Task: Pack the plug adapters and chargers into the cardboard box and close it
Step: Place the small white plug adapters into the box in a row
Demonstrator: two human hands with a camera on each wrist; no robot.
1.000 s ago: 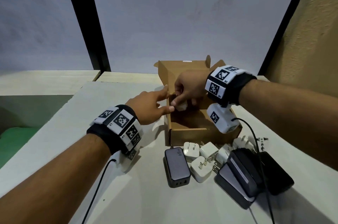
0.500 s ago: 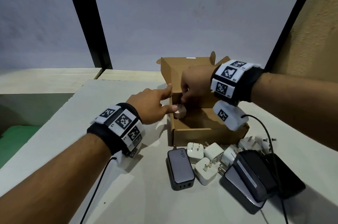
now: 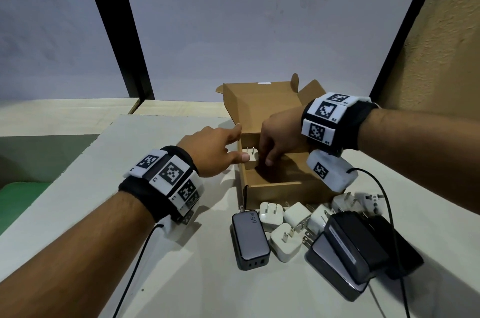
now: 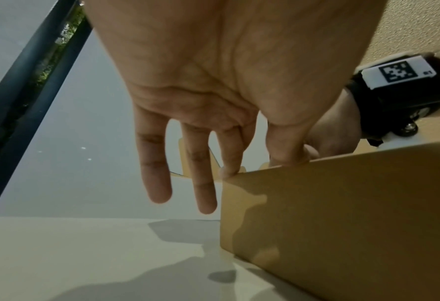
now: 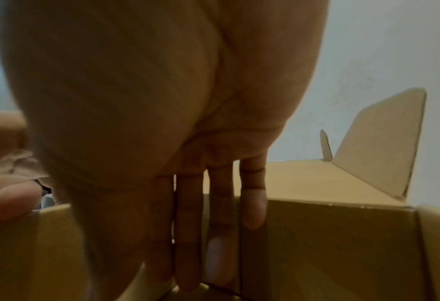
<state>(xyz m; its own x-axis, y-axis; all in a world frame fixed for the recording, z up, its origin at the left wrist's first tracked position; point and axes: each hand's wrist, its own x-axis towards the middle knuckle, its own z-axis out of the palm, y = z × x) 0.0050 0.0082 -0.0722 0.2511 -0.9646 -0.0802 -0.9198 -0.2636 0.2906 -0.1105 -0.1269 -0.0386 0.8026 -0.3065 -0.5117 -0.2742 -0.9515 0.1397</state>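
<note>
The open cardboard box (image 3: 275, 193) stands mid-table with its lid (image 3: 262, 107) tilted back. A white plug adapter (image 3: 251, 156) sits prongs up in its far-left corner. My right hand (image 3: 265, 156) reaches down into the box, and its straight fingers (image 5: 188, 234) lie against the adapter's right side. My left hand (image 3: 233, 143) rests on the box's left wall (image 4: 342, 213), thumb and index tip on the rim, other fingers straight. In front of the box lie several white adapters (image 3: 285, 221), a dark 65W charger (image 3: 250, 239) and stacked black chargers (image 3: 355, 245).
A white travel adapter (image 3: 368, 200) lies at the box's front right corner. Black wrist cables (image 3: 387, 203) trail over the table. The table's left edge (image 3: 78, 161) drops to a green floor. A tan wall (image 3: 441, 58) stands close on the right.
My right hand has gone down into the box with the white adapter, which now sits in the far-left corner. The left hand has stayed on the left wall.
</note>
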